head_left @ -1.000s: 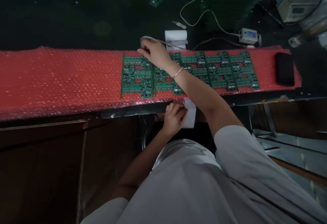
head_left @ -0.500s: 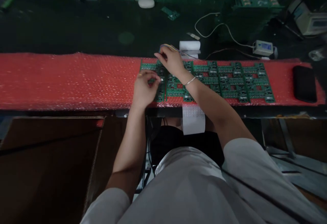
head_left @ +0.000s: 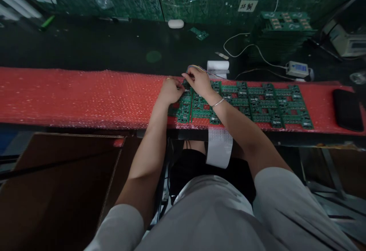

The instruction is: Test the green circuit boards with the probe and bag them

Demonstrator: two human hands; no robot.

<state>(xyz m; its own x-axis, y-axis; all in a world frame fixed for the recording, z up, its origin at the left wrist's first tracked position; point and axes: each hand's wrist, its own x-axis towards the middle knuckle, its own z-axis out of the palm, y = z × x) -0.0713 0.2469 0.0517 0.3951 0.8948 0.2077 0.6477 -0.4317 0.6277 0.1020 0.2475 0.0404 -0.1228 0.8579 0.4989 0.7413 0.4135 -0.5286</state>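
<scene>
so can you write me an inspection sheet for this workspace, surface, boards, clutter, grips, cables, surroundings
Surface: red bubble wrap along the front of a dark table
Work items: row of green circuit boards flat on the wrap
Clutter: flat black item at the wrap's right end; white roll, white rounded object and loose board farther back
Grips: left grip over the leftmost boards; right grip beside it, curled; anything held is unclear
Cables: coloured wires at the right grip; white cable reaching a small display box
Surroundings: green partition behind; cardboard box below left
</scene>
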